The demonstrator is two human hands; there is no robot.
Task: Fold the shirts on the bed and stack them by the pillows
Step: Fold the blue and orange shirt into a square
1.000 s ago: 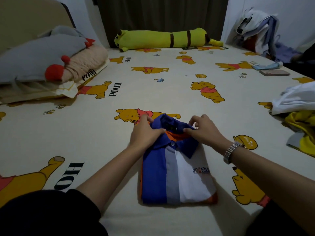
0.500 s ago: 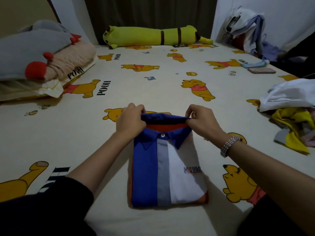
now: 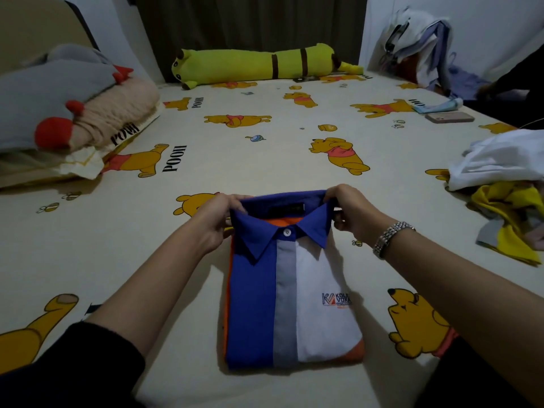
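We note folded shirt (image 3: 291,293) at lower centre on bed (image 3: 265,160); left hand (image 3: 216,219), right hand (image 3: 351,214) each pinching collar corners.

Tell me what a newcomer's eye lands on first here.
The folded blue, grey and white shirt lies front and centre on the bed, the left hand and right hand gripping its collar ends. A long yellow-green plush lies at the far edge.
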